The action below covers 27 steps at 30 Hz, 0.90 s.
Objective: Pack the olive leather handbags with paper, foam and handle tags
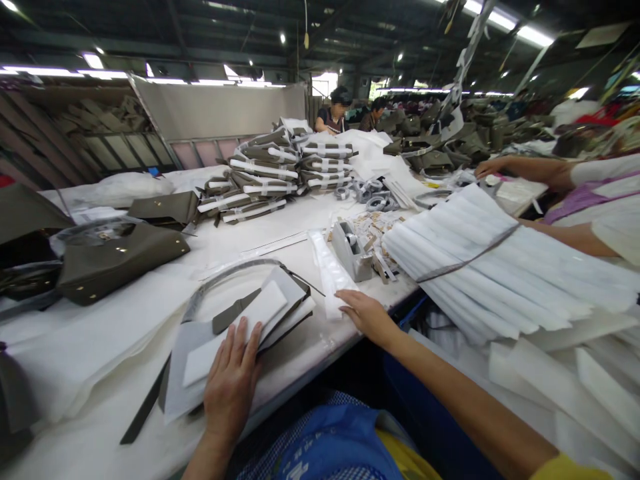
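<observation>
My left hand (pixel 233 380) lies flat, fingers stretched, on a white foam strip (pixel 265 310). Beneath the strip are pale grey sheets (pixel 183 373) on an olive-brown handbag lying on its side. The bag's wrapped handle (pixel 220 275) arches away from me, and a dark strap (pixel 145 403) trails toward the table's near edge. My right hand (pixel 367 317) is closed at the fingertips on the near end of a folded strip of white plastic film (pixel 327 270). Just beyond that film stands a grey tape dispenser (pixel 351 250).
Stacked bag parts with white padding (pixel 270 170) rise at the back. Finished-looking olive handbags (pixel 123 257) sit at left. A strapped bundle of white foam sheets (pixel 500 260) overhangs the right side, near a co-worker's arm (pixel 530 170). Small tags (pixel 373 230) lie scattered behind the dispenser.
</observation>
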### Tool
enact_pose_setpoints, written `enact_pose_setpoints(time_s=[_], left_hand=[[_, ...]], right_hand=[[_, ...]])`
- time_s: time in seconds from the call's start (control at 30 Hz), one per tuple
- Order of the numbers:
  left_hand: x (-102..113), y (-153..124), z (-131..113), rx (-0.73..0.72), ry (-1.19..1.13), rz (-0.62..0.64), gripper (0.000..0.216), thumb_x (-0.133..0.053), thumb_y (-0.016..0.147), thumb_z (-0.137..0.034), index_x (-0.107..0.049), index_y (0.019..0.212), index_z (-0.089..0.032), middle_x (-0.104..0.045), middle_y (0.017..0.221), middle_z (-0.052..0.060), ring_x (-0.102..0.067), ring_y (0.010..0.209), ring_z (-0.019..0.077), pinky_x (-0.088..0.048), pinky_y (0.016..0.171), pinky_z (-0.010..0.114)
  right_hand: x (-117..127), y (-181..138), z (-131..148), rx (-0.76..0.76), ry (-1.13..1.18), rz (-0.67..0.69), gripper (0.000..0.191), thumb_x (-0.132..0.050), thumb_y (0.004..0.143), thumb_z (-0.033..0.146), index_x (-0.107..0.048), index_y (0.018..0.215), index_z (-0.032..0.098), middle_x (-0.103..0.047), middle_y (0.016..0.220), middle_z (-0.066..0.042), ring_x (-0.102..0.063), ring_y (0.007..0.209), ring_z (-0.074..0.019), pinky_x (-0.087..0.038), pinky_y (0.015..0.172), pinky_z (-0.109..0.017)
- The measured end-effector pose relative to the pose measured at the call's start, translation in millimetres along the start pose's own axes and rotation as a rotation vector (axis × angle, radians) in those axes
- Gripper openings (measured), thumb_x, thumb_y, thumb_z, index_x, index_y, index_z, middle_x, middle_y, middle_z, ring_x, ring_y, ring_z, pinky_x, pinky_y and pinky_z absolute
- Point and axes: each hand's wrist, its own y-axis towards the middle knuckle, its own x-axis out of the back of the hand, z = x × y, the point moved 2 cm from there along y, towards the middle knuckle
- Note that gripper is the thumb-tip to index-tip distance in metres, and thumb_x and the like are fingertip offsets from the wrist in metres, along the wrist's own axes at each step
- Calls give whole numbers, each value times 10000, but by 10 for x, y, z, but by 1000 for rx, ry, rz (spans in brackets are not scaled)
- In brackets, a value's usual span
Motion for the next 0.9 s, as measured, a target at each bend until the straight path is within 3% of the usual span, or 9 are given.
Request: enact_pose_setpoints(time_s=[0.1,0.2,0.3,0.5,0.7,0.8,0.9], left_hand=[[-9,2,-6,9,-3,6,690,-484,954,-193,-158,1555,-290,-329,1574,89,-343,1428,319,-408,1105,486],[-10,4,-3,16,-7,11,696,-490,954,-195,-153,1556,-296,-327,1576,85,-352,1424,320,-412,1101,487],[-3,5,7,20,-4,7,701,-495,952,-196,-154,1556,-298,-332,1574,79,-356,1423,319,-413,1099,485],[11,-4,12,14,2,3,700,-493,951,-195,-155,1557,-287,-345,1568,83,-362,1420,317,-417,1094,474],[39,8,15,24,-13,-14,704,-494,947,-195,-154,1557,-290,-349,1565,83,-382,1408,315,-426,1087,467],[63,24,25,29,-21,-25,714,-501,944,-184,-151,1558,-280,-352,1564,88,-387,1407,310,-423,1091,466],[88,36,41,52,-39,-33,711,-512,943,-193,-163,1557,-274,-340,1571,91,-385,1408,309,-421,1092,466]], right_hand=[[106,139,-431,25,-167,21,471,-665,817,146,-621,1285,173,-542,1425,-155,-471,1355,-292,-376,1141,-477],[50,226,-638,23,-182,36,406,-681,824,175,-665,1230,177,-610,1355,-132,-549,1285,-277,-419,1116,-444],[-2,270,-673,10,-174,-1,233,-609,898,242,-739,1087,200,-700,1217,-91,-640,1159,-253,-469,1061,-414],[96,409,-629,-33,-148,-65,195,-590,915,316,-762,956,236,-758,1057,-55,-693,1017,-254,-504,948,-400],[219,500,-301,-44,-60,-106,140,-627,882,314,-733,888,224,-765,993,-35,-704,957,-212,-491,934,-345],[141,384,39,20,55,15,121,-623,881,300,-716,896,225,-756,1007,-34,-691,984,-203,-483,937,-332],[-29,185,350,83,156,230,106,-600,892,262,-698,910,226,-734,1092,-49,-671,1041,-207,-477,948,-340]])
